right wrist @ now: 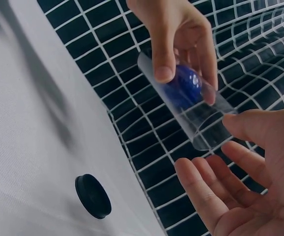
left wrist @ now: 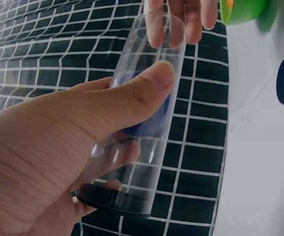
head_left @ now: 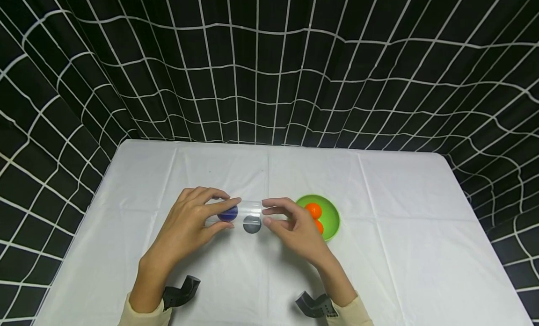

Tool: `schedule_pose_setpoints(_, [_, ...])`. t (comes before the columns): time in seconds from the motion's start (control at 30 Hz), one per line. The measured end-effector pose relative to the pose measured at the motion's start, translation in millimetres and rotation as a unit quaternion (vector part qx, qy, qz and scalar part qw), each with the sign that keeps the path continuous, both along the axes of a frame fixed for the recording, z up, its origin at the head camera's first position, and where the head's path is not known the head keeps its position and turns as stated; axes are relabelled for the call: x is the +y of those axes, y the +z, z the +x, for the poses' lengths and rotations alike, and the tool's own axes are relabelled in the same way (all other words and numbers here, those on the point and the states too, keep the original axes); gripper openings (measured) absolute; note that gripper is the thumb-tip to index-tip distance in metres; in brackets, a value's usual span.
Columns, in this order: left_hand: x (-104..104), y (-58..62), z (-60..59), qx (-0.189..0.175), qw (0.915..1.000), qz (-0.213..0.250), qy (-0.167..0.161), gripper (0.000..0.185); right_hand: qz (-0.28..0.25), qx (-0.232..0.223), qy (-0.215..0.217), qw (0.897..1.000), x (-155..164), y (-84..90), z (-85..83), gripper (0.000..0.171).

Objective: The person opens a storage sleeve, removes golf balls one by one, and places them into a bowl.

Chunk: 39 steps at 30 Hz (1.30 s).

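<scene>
A white-covered bench (head_left: 379,199) is carrying the scene, backed by a black cloth with a white grid (head_left: 269,59). Above its middle the left hand (head_left: 189,223) is gripping a clear plastic tube (head_left: 242,210), thumb and fingers curling round its wall, so the tube is lying sideways and sticking out rightward from that hand. The right hand (head_left: 294,228) is hovering at the tube's open end; its fingers are spread apart and relaxed, with the fingertips (right wrist: 233,120) just touching or nearly touching the rim, which cannot be told for certain. A green bowl (head_left: 330,209) is sitting just right of the right hand, holding two orange balls (head_left: 313,210). A blue ball (head_left: 228,213) is resting inside the tube, under the left hand's thumb. A black cap (head_left: 252,224) is lying flat on the bench just below the tube, between the two hands.
</scene>
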<state>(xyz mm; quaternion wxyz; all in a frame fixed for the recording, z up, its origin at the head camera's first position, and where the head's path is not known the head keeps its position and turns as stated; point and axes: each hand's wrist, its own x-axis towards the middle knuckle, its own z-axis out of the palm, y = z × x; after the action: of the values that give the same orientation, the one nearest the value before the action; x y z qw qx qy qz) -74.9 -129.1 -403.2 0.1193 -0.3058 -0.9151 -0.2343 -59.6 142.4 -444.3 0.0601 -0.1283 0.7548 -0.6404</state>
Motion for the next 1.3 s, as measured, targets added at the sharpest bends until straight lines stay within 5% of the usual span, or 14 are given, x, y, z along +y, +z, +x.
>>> schedule_pose_setpoints(0.73, [-1.6, 0.5, 0.7, -0.005, 0.9999, 0.008, -0.009, 0.050, -0.004, -0.008, 0.013, 1.000, 2.2, 1.4, 0.6, 0.043])
schedule_pose_setpoints(0.97, [-1.7, 0.4, 0.6, 0.001, 0.9998, 0.012, -0.017, 0.051, -0.042, -0.034, 0.028, 0.998, 2.7, 0.5, 0.8, 0.048])
schedule_pose_setpoints(1.3, [-1.9, 1.3, 1.9, -0.015, 0.9996, 0.022, -0.002, 0.050, -0.054, -0.031, 0.007, 0.998, 10.5, 4.5, 0.9, 0.046])
